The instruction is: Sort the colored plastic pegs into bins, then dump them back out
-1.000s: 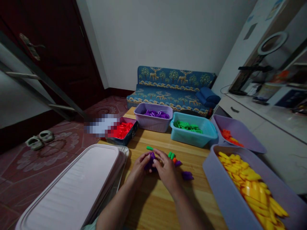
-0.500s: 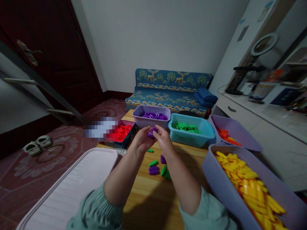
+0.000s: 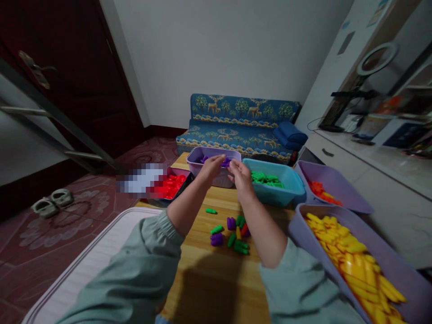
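Observation:
My left hand (image 3: 213, 167) is over the near rim of the purple bin (image 3: 200, 168), fingers stretched out toward the right. Facing it, my right hand (image 3: 240, 174) has its fingers apart, at the bin's front right corner. Purple plastic pieces (image 3: 204, 159) lie inside this bin, and some purple shows between my fingertips; it appears to be in the bin. On the wooden table below my wrists are loose pieces: a purple pair (image 3: 216, 239), another purple pair (image 3: 231, 223), several green ones (image 3: 240, 246), a yellow one (image 3: 238, 232) and a red one (image 3: 244, 229).
A dark box of red pieces (image 3: 173, 183) stands left, partly pixelated. Right of the purple bin are a turquoise bin (image 3: 280, 194) with green pieces, a lilac bin (image 3: 340, 184) with orange ones and a large bin (image 3: 303, 225) of yellow pieces. A white ribbed lid (image 3: 101, 256) lies left.
Both hands have moved forward, from above the table to the purple bin, and their fingers have spread. The purple pieces they held have left them. More loose pieces show on the table.

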The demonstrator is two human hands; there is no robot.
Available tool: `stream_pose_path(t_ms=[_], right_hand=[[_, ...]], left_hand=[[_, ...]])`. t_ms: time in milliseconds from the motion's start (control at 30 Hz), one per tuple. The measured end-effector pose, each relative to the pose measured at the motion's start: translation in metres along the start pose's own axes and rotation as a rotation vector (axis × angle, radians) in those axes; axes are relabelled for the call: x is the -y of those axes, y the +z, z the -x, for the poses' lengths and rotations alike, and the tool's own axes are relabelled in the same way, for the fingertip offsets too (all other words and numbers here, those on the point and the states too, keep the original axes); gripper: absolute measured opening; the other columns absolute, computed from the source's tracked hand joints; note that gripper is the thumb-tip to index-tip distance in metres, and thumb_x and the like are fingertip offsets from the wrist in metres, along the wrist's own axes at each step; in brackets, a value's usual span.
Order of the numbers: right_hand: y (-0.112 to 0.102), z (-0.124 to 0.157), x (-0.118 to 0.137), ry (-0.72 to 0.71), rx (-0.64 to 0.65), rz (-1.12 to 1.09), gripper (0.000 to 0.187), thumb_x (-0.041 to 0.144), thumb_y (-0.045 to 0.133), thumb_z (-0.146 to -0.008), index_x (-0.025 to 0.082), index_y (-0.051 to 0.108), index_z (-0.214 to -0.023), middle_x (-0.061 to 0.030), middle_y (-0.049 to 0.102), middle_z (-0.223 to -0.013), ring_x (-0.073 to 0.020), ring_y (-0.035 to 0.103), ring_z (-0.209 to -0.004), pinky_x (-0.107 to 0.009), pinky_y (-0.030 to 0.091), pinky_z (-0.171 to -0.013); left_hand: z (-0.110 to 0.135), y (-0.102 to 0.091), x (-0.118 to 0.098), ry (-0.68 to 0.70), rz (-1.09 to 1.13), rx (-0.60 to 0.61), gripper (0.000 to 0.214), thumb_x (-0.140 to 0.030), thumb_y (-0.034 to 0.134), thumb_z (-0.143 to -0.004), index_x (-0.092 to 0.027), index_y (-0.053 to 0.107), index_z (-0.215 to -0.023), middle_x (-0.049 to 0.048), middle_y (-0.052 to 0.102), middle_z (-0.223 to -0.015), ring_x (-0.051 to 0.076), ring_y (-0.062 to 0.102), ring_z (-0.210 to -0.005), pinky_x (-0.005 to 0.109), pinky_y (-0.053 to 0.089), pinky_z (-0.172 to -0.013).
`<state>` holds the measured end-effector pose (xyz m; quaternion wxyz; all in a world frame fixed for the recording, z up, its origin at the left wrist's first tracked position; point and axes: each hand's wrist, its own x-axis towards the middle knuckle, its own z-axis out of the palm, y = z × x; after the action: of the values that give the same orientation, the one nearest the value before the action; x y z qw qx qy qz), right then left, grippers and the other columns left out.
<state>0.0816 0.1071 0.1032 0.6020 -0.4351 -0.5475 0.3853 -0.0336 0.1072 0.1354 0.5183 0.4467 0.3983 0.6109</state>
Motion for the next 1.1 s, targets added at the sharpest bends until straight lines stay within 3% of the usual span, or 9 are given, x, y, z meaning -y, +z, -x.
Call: stream_pose_path(t_ms=[67,133,233,367,467,633,800,933,1100], right_hand=[[-0.015,0.031,-0.006,0.032,0.050,0.012,0.046,0.049,0.056,-0.078,0.014,0.063,-0.107,-0.0103,0.070,-0.101,-0.0209,0.066,-0.090,-0.031,0.053,-0.072],[-0.032,0.059,-0.014,0.032,0.073,0.112,0.035,0.042,0.058,-0.075,0.015,0.068,-0.093,-0.0085,0.072,-0.088,-0.0208,0.067,-0.083,-0.034,0.053,-0.075],[-0.057,0.092,-0.027,0.073,0.058,0.285,0.024,0.034,0.058,-0.072,0.017,0.069,-0.084,-0.0073,0.072,-0.084,-0.0212,0.067,-0.079,-0.038,0.053,-0.079],[-0.082,0.120,-0.036,0.137,0.062,0.426,0.025,0.028,0.056,-0.073,0.018,0.069,-0.091,-0.0076,0.072,-0.091,-0.0222,0.068,-0.082,-0.040,0.055,-0.077],[-0.089,0.130,-0.036,0.112,0.101,0.536,0.027,0.022,0.056,-0.074,0.018,0.069,-0.098,-0.0080,0.071,-0.100,-0.0229,0.066,-0.093,-0.041,0.053,-0.084],[-0.080,0.139,-0.043,-0.065,0.210,0.773,0.042,0.007,0.055,-0.073,0.017,0.067,-0.112,-0.0096,0.063,-0.120,-0.0214,0.053,-0.116,-0.038,0.040,-0.104],[-0.064,0.147,-0.044,-0.023,0.320,1.051,0.047,0.011,0.053,-0.080,0.017,0.060,-0.127,-0.0132,0.054,-0.134,-0.0273,0.045,-0.125,-0.041,0.036,-0.106],[-0.059,0.153,-0.043,-0.004,0.271,1.107,0.043,0.009,0.053,-0.078,0.020,0.066,-0.117,-0.0118,0.060,-0.121,-0.0276,0.051,-0.113,-0.038,0.041,-0.098],[-0.064,0.151,-0.055,-0.037,0.156,0.965,0.036,0.006,0.056,-0.073,0.018,0.070,-0.104,-0.0111,0.062,-0.109,-0.0248,0.052,-0.108,-0.035,0.042,-0.097]], left_hand=[[0.031,-0.009,0.016,-0.090,-0.143,0.195,0.034,-0.037,0.071,-0.071,-0.016,0.070,-0.098,0.0073,0.070,-0.086,0.018,0.064,-0.079,0.028,0.045,-0.071],[0.065,-0.022,0.030,-0.130,-0.335,0.291,0.035,-0.033,0.071,-0.069,-0.018,0.070,-0.101,0.0056,0.069,-0.075,0.018,0.062,-0.069,0.027,0.044,-0.063],[0.110,-0.042,0.046,-0.017,-0.749,0.303,0.024,-0.023,0.072,-0.064,-0.020,0.073,-0.088,0.0080,0.070,-0.081,0.021,0.061,-0.071,0.031,0.045,-0.066],[0.153,-0.051,0.056,0.098,-1.170,0.393,0.045,-0.016,0.075,-0.057,-0.024,0.071,-0.101,0.0109,0.063,-0.104,0.027,0.059,-0.093,0.037,0.046,-0.081],[0.172,-0.047,0.063,0.085,-1.316,0.440,0.053,-0.016,0.075,-0.057,-0.023,0.068,-0.109,0.0136,0.056,-0.113,0.030,0.055,-0.104,0.039,0.044,-0.087],[0.170,-0.044,0.076,0.040,-1.320,0.374,0.039,-0.009,0.063,-0.070,-0.016,0.066,-0.108,0.0144,0.058,-0.107,0.024,0.058,-0.097,0.035,0.044,-0.087],[0.136,-0.037,0.080,-0.008,-1.203,0.146,0.021,-0.018,0.054,-0.081,-0.013,0.069,-0.094,0.0110,0.066,-0.090,0.020,0.061,-0.086,0.030,0.044,-0.079],[0.121,-0.039,0.088,-0.080,-1.097,0.055,0.022,-0.017,0.049,-0.084,-0.013,0.070,-0.084,0.0088,0.070,-0.083,0.017,0.062,-0.080,0.026,0.043,-0.073],[0.124,-0.054,0.096,0.038,-1.015,0.054,0.025,-0.009,0.046,-0.080,-0.013,0.070,-0.087,0.0087,0.071,-0.089,0.017,0.063,-0.085,0.026,0.044,-0.076]])
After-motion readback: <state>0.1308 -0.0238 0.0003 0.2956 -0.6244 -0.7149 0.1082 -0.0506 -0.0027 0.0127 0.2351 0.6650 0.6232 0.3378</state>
